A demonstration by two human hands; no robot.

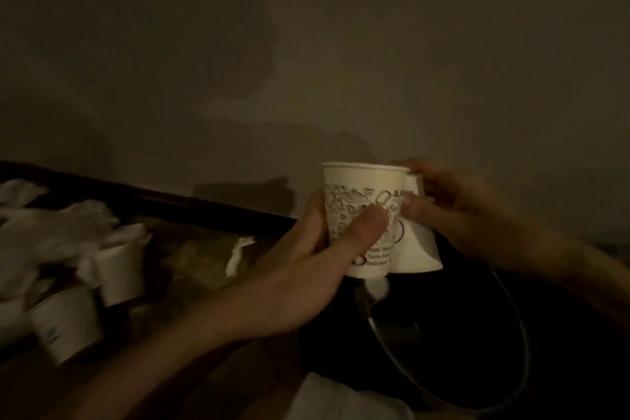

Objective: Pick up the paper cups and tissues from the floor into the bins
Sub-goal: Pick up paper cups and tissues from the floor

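Left hand (pixel 306 269) grips a printed paper cup (pixel 361 194) upright, the thumb curled across its front and the fingers wrapped behind. Right hand (pixel 453 211) pinches a second, plainer paper cup (pixel 419 249) just beside and partly behind the first, the two cups touching or nearly so. Both are held in the air in front of the wall (pixel 306 44), above the near edge of a dark round bin (pixel 523 334) whose thin rim catches a little light. The inside of the bin is too dark to tell what lies in it; a pale blurred patch shows right under the printed cup's base.

On the floor (pixel 191 249) to the left, two more paper cups (pixel 119 266) (pixel 66 327) stand or lean among a heap of crumpled white tissues (pixel 51 225), all blurred. A small tissue scrap (pixel 238 254) lies apart, nearer the left wrist. At the bottom edge, a white sheet-like thing (pixel 341 399) lies beside the bin.
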